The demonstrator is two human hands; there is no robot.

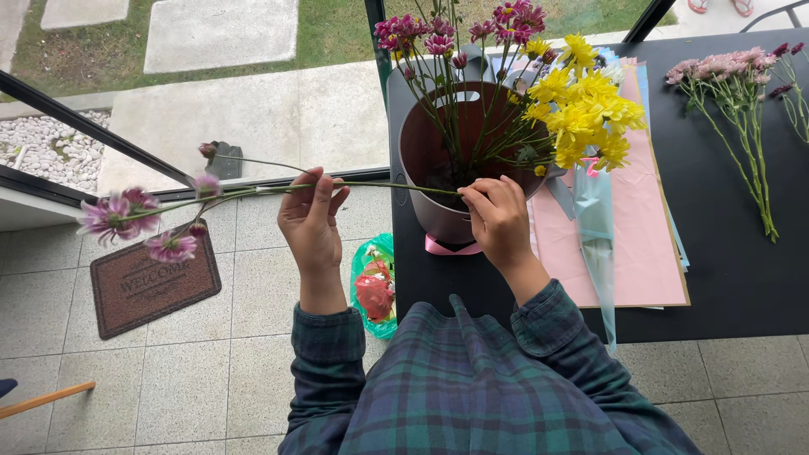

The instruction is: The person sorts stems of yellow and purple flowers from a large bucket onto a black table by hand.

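Observation:
A long green flower stem (379, 186) lies level between both hands. Its pink and purple blooms (135, 217) hang out to the left over the tiled floor. My left hand (310, 221) pinches the stem near its middle, fingers curled round it. My right hand (499, 221) grips the stem's cut end, just in front of a grey bucket (425, 152). That bucket stands on the black table's left edge and holds yellow chrysanthemums (581, 114) and dark pink flowers (438, 34).
Pink wrapping sheets (640, 244) and a clear blue sleeve (597, 219) lie on the black table (742, 270). Loose pink flowers (733, 93) rest at the right. A green bag (375, 286) sits on the floor, a brown doormat (152, 282) lies left, glass doors beyond.

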